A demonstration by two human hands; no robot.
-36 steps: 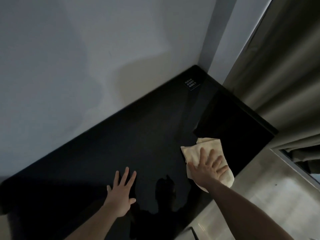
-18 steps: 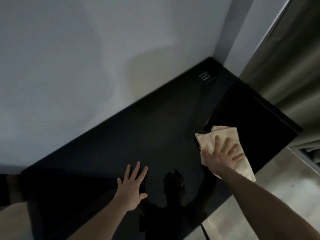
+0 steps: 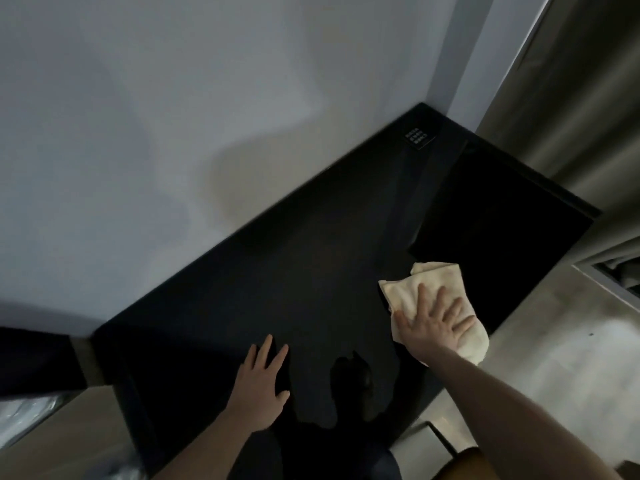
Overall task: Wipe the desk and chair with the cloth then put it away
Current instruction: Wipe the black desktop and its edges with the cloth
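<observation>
A glossy black desk [image 3: 311,271] runs from lower left to upper right against a pale wall. A folded cream cloth [image 3: 408,289] lies on its right part near the front edge. My right hand [image 3: 434,325] presses flat on the cloth with fingers spread. My left hand [image 3: 261,379] rests flat on the bare desk top, fingers apart, holding nothing. A brown rounded shape [image 3: 460,465] at the bottom right may be the chair; little of it shows.
A small black panel with white dots [image 3: 419,137] sits in the desk's far corner. Grey curtains [image 3: 571,98] hang at the right. Pale floor [image 3: 554,358] lies beyond the desk's front edge. A white surface [image 3: 24,417] shows at lower left.
My right hand with the cloth has slid a little back toward the desk's front edge. The left hand stays flat on the desk. The view has shifted.
</observation>
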